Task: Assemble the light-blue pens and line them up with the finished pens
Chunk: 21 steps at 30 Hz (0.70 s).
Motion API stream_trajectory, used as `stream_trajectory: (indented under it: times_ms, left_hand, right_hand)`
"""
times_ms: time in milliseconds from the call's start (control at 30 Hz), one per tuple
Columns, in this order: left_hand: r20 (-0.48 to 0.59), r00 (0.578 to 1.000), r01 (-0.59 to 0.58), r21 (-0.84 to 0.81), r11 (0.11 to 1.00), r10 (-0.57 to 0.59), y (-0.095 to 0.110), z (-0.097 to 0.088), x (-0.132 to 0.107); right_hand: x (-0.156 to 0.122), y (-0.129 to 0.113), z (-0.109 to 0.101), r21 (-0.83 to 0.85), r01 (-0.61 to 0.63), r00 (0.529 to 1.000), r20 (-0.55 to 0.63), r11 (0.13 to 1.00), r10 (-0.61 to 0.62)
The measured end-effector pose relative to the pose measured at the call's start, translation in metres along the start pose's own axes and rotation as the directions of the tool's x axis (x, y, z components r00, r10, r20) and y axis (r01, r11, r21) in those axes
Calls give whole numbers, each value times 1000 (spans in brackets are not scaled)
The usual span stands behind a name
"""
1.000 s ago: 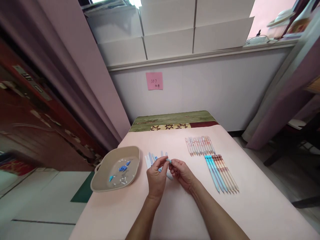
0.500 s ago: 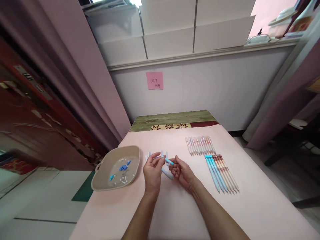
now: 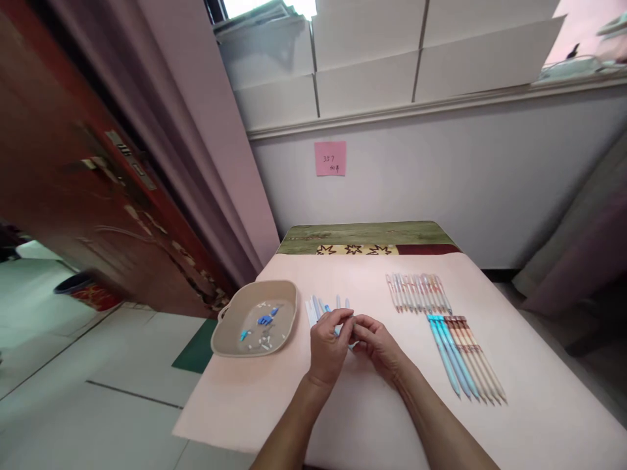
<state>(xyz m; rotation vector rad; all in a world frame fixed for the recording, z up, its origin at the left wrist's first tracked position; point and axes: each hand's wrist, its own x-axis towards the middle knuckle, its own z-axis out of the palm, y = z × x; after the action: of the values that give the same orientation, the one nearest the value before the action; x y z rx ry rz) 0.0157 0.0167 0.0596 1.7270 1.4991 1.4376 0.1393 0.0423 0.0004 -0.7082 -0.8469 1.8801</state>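
My left hand and my right hand meet over the near middle of the table, fingertips pinched together. Between them they grip a small blue pen part, now almost wholly covered by the fingers. Just beyond and to the left of my left hand lie several pale blue and white pen pieces, partly hidden by it. To the right of my right hand, turquoise-topped pale blue pens lie in a row beside brown-topped cream pens.
A beige handled basket at the table's left holds blue clips and small white bits. Farther back on the right is a row of clear patterned pens. A pink note is stuck on the wall behind.
My hands have closed in on each other, and the blue pen part that showed between them is now covered. The whole view has shifted, with the table appearing farther right.
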Motion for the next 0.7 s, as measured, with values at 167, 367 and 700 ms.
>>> stream_trajectory:
  times_ms: [167, 367, 700]
  left_hand:
    - [-79, 996, 34, 7, 999, -33, -1, -56, 27]
    - [-41, 965, 233, 589, 774, -259, -50, -163, 74]
    - [20, 920, 341, 451, 825, -391, -110, -174, 97]
  right_hand:
    - [7, 8, -9, -72, 61, 984, -164, 996, -72]
    - [8, 6, -11, -1, 55, 984, -170, 998, -55]
    - [7, 4, -9, 17, 43, 986, -163, 999, -40]
